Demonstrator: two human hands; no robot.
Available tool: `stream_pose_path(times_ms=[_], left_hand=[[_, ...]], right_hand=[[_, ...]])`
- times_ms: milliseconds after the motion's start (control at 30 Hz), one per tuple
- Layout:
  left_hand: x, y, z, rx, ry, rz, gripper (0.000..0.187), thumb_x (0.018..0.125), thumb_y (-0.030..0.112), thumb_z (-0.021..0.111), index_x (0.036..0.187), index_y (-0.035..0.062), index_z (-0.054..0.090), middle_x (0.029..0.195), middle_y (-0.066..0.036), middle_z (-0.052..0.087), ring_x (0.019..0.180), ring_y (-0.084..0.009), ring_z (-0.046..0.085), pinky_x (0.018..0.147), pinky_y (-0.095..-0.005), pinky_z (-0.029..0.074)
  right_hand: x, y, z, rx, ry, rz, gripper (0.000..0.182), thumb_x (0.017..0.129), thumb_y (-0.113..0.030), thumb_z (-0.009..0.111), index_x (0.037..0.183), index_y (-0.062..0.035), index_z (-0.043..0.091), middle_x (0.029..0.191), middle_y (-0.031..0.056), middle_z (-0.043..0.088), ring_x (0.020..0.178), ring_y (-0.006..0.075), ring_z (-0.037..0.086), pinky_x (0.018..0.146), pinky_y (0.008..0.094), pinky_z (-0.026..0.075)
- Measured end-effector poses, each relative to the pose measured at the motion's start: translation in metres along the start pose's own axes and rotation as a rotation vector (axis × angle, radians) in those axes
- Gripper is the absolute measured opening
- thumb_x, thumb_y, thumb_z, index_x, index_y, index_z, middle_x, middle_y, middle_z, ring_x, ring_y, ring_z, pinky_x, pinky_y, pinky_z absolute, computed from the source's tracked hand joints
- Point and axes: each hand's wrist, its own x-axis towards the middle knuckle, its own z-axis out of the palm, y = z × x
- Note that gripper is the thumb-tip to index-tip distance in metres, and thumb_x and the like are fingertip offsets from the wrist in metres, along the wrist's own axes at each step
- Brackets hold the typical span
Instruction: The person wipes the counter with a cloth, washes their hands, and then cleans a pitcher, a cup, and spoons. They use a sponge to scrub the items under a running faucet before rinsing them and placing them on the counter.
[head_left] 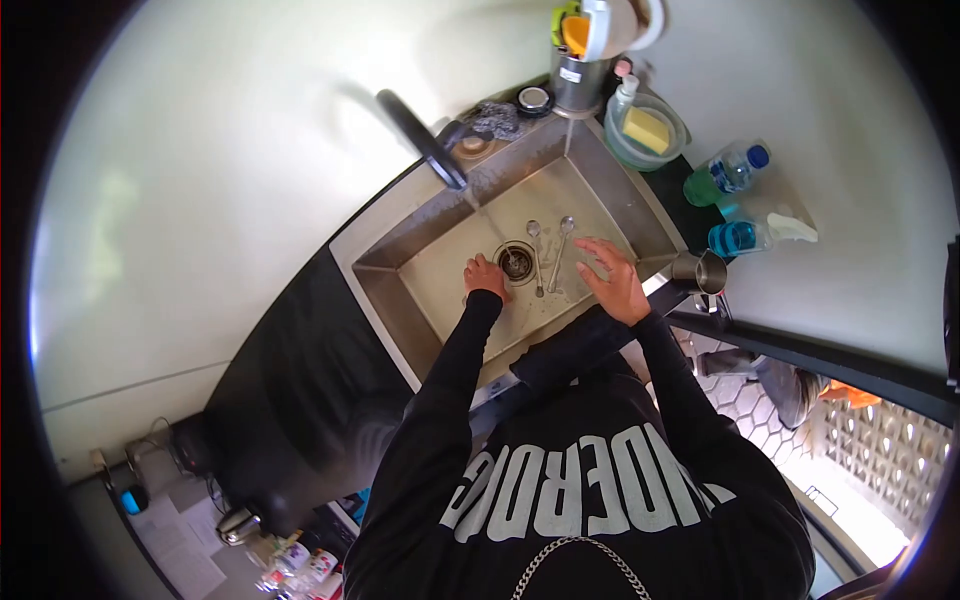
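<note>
My left hand (484, 279) is low in the steel sink (425, 258), just left of the round drain (516, 262). Its fingers are curled, and anything inside them is hidden. To the right, my right hand (615, 282) is held over the sink's near right side, fingers apart and holding nothing. Two metal spoons lie on the sink floor between the hands: one spoon (536, 258) beside the drain, the other spoon (562, 253) closer to my right hand. From the black faucet (425, 140), a thin stream of water runs down toward the drain.
Behind the sink stand a metal utensil canister (578, 85) and a bowl (645, 150) with a yellow sponge (646, 130). On the right are a green-liquid bottle (715, 180), a blue spray bottle (740, 237) and a metal pitcher (708, 270). A dark cloth (570, 350) hangs over the front rim.
</note>
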Motion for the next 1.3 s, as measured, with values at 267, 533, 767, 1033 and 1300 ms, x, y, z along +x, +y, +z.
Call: stream_pose_path(times_ms=[267, 533, 767, 1033, 1300], left_hand=[[0.006, 0.006, -0.002, -0.127, 0.059, -0.099, 0.08, 0.059, 0.042, 0.086, 0.12, 0.0018, 0.053, 0.123, -0.016, 0.047, 0.117, -0.0333, 0.048, 0.097, -0.0453, 0.043], [-0.005, 0.009, 0.0, -0.264, 0.193, -0.041, 0.094, 0.066, 0.03, 0.084, 0.14, 0.0022, 0.034, 0.126, -0.016, 0.05, 0.114, -0.0337, 0.056, 0.09, -0.0517, 0.045], [0.007, 0.011, 0.0, -0.021, 0.148, -0.091, 0.083, 0.066, 0.034, 0.081, 0.134, 0.0053, 0.045, 0.109, -0.009, 0.063, 0.108, -0.0257, 0.058, 0.086, -0.0466, 0.045], [-0.016, 0.001, -0.013, -0.053, 0.181, -0.159, 0.068, 0.073, 0.033, 0.079, 0.128, 0.0039, 0.05, 0.108, -0.01, 0.064, 0.104, -0.0269, 0.061, 0.087, -0.0457, 0.046], [-0.033, -0.012, -0.016, -1.216, 0.194, -0.324, 0.09, 0.073, 0.043, 0.082, 0.137, -0.0032, 0.04, 0.119, -0.019, 0.061, 0.105, -0.0256, 0.064, 0.088, -0.038, 0.054]], right_hand=[[-0.001, 0.004, -0.022, 0.015, 0.002, -0.026, 0.034, 0.088, -0.013, 0.066, 0.122, -0.0072, 0.062, 0.123, 0.0167, 0.06, 0.116, 0.0338, 0.058, 0.098, 0.0374, 0.046], [0.013, 0.013, -0.022, 0.107, -0.115, -0.006, 0.033, 0.089, -0.011, 0.066, 0.122, -0.0071, 0.062, 0.125, 0.0161, 0.059, 0.118, 0.0311, 0.057, 0.099, 0.037, 0.046], [0.024, 0.028, -0.018, 0.104, -0.169, -0.053, 0.032, 0.089, -0.011, 0.066, 0.12, -0.0068, 0.062, 0.12, 0.0161, 0.06, 0.114, 0.0336, 0.059, 0.097, 0.0381, 0.048], [0.03, 0.035, -0.004, 0.232, -0.268, 0.105, 0.031, 0.091, -0.01, 0.063, 0.122, -0.0057, 0.062, 0.123, 0.0127, 0.06, 0.106, 0.025, 0.064, 0.089, 0.0354, 0.053], [0.017, 0.032, 0.027, 0.177, -0.314, 0.181, 0.033, 0.091, -0.012, 0.063, 0.123, -0.0035, 0.06, 0.12, 0.015, 0.062, 0.104, 0.0255, 0.066, 0.087, 0.0342, 0.054]])
